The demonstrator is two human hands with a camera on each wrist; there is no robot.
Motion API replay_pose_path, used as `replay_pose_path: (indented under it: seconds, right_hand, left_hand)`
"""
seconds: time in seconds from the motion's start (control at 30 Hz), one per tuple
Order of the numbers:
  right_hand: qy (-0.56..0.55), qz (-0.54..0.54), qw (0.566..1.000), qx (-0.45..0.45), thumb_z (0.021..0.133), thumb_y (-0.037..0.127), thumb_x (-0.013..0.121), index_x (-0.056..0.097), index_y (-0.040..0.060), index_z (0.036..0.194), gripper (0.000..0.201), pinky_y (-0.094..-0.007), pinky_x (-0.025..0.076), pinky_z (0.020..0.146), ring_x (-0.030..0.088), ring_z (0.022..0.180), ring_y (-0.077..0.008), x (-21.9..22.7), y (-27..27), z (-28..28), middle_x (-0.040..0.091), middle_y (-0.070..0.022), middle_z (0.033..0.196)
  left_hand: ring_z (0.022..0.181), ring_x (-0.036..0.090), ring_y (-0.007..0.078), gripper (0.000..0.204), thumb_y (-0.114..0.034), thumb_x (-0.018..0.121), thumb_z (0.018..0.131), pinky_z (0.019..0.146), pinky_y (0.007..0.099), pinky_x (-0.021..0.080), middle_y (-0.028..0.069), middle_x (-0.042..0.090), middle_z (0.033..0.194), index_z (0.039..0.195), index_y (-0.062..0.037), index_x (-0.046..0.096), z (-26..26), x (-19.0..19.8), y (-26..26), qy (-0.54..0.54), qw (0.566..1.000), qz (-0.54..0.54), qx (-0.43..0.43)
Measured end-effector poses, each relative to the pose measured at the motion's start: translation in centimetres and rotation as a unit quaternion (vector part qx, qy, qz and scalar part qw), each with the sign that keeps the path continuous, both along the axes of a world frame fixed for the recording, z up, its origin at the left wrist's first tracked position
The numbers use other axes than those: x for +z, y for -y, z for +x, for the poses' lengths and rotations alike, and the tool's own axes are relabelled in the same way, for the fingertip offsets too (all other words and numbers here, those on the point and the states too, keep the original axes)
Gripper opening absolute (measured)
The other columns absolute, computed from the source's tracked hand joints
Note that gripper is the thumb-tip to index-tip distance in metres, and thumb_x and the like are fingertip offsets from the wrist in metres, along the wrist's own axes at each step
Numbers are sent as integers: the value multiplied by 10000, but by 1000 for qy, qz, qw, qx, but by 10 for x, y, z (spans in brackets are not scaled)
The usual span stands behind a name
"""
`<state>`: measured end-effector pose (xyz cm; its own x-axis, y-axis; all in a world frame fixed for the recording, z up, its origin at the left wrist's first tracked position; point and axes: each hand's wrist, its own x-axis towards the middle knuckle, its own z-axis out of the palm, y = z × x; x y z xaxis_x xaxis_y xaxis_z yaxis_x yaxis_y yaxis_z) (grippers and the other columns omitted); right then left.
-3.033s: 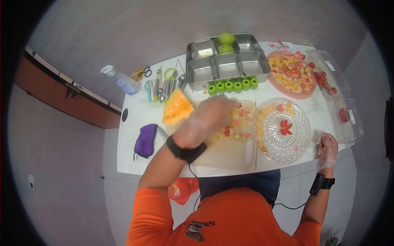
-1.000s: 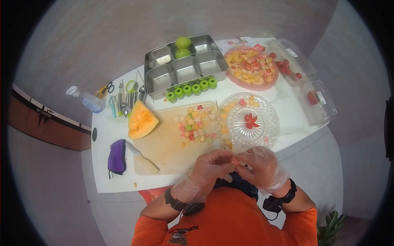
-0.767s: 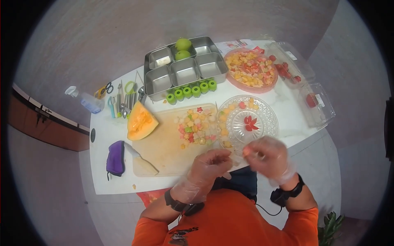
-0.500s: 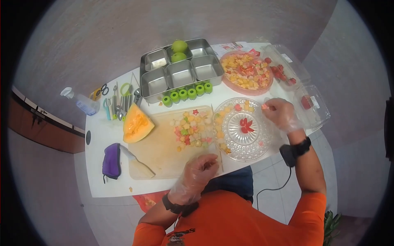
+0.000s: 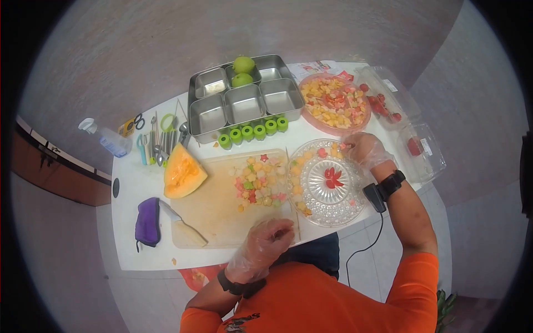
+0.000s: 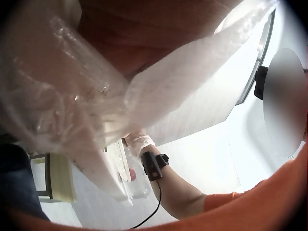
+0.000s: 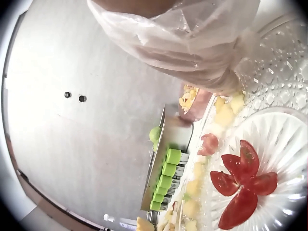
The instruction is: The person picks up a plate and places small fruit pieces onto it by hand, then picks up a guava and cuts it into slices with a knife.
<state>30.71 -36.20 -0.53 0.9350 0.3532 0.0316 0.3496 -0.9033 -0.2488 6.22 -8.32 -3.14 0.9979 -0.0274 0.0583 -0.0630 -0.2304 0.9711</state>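
My gloved right hand (image 5: 366,150) is at the far right rim of the round clear glass plate (image 5: 355,191), its fingertips pinching a small pink fruit piece (image 5: 343,146). Beside those fingertips, yellow and pink fruit cut-outs (image 7: 224,114) line the plate's edge. Red petal-shaped wedges (image 7: 241,185) form a flower at the plate's centre. My left hand (image 5: 261,244), also gloved, hovers at the front edge of the cutting board (image 5: 211,216), fingers loosely curled and no thing showing in them. Star- and flower-shaped fruit pieces (image 5: 258,183) lie on the board's right half.
Left on the table are a melon wedge (image 5: 183,175), a knife (image 5: 189,230), a purple pouch (image 5: 147,222) and a spray bottle (image 5: 105,139). Behind stand a steel tray (image 5: 205,133), green-topped cutters (image 5: 247,133), a pink fruit dish (image 5: 333,130) and clear strawberry boxes (image 5: 433,164).
Both hands met in front of the plate with a pink piece between them. My right hand then carried it right and up, and back leftward to the plate's far rim. The left stayed near the board.
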Motion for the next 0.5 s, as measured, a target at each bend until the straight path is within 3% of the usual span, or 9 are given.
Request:
replay_pose_path:
  seconds: [0.17, 0.33, 0.43, 0.5]
  right_hand:
    - [-90, -7, 995, -33, 813, 325, 730, 762, 135, 1041, 299, -372, 535, 829, 686, 909, -308, 14, -7, -2, 724, -137, 999]
    - [2, -12, 1000, -8, 840, 282, 697, 755, 96, 949, 224, -370, 535, 795, 687, 867, -309, 22, 4, -12, 728, -132, 940]
    - [30, 111, 989, -94, 844, 253, 696, 746, 67, 923, 208, -368, 533, 772, 692, 823, -282, 19, 30, -28, 727, -128, 906]
    - [49, 228, 961, -148, 850, 231, 714, 743, 30, 921, 215, -343, 527, 753, 684, 797, -228, 9, 53, -46, 727, -100, 866]
  left_hand:
    - [681, 589, 107, 170, -9, 710, 821, 625, 257, 477, 40, 643, 784, 987, -32, 679, 1, 4, -1, 40, 999, 25, -9]
    - [691, 592, 104, 187, -12, 716, 821, 631, 260, 483, 44, 650, 799, 1004, -29, 680, 0, -8, -1, 31, 999, 8, -1]
    - [693, 590, 102, 174, -19, 727, 820, 627, 266, 483, 42, 652, 806, 989, -23, 688, -4, 10, 1, -31, 996, -73, 30]
    - [699, 598, 112, 181, -29, 733, 817, 639, 263, 488, 53, 649, 805, 992, -23, 692, -2, 24, -12, 22, 999, -6, 40]
